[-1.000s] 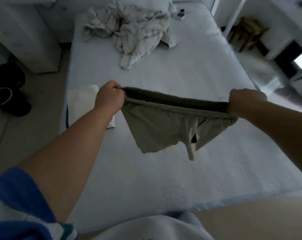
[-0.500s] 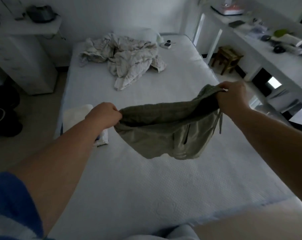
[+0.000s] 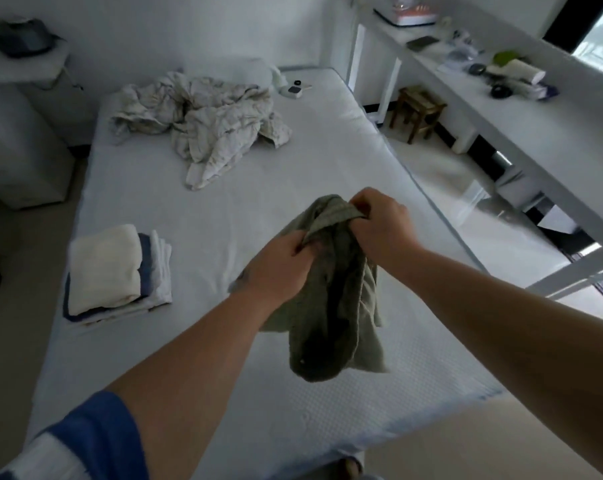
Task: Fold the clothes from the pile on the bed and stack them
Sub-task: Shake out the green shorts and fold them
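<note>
Head view: shorts [image 3: 331,306] between both hands

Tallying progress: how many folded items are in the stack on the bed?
3 show: folded cream towel on top, folded blue garment beneath, folded white cloth lowest. More may be hidden.

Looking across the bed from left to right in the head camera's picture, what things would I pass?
Folded stack → left hand → olive shorts → right hand. The crumpled pile lies farther back, so it is left out.
</note>
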`<state>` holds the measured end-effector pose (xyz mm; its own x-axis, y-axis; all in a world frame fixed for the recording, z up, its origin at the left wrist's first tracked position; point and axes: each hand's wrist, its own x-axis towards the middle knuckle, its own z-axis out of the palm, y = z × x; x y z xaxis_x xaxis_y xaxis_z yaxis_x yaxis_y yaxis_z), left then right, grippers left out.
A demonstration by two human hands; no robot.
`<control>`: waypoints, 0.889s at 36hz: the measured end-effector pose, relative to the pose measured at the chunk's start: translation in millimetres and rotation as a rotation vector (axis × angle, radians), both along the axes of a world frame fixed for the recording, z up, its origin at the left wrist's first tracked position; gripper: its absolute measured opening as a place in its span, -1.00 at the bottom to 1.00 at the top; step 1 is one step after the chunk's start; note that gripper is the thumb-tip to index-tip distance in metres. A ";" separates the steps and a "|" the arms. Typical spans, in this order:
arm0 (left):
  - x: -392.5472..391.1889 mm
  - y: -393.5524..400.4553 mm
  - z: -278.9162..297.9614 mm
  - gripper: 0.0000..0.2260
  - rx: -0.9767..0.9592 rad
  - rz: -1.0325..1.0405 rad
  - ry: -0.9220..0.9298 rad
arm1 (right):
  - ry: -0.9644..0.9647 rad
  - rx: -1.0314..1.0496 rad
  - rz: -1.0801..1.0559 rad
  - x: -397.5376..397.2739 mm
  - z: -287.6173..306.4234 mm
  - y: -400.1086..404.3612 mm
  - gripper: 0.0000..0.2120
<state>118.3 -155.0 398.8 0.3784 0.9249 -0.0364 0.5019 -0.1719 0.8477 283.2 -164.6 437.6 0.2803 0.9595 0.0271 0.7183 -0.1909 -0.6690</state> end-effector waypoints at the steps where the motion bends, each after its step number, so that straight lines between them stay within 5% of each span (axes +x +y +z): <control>1: 9.2 0.1 2.5 -0.83 0.029 0.029 -0.018 | -0.030 -0.027 0.010 13.2 -2.4 -1.7 -0.83; 8: 78.3 -8.0 47.7 -0.80 0.280 0.099 -0.161 | -0.332 -0.063 0.118 91.6 -48.5 -29.4 -0.78; 13: 106.4 -2.5 70.3 -0.71 0.342 0.190 -0.239 | -0.104 -0.143 -0.115 124.9 -72.4 -48.5 -0.76; 19: 76.0 34.0 64.8 -0.85 0.361 0.271 0.131 | -0.111 -0.424 -0.196 169.2 -77.0 -70.6 -0.75; 23: 42.3 51.3 44.0 -0.81 0.165 0.120 0.400 | -0.118 -0.464 -0.222 190.1 -59.0 -64.2 -0.71; 28: 25.9 65.9 24.1 -0.97 -0.287 -0.010 0.322 | 0.084 -0.462 -0.323 199.8 -37.0 -45.5 -0.77; 32: 17.2 78.4 5.4 -0.98 -0.172 0.024 0.387 | 0.132 -0.474 -0.306 198.1 -25.2 -29.0 -0.87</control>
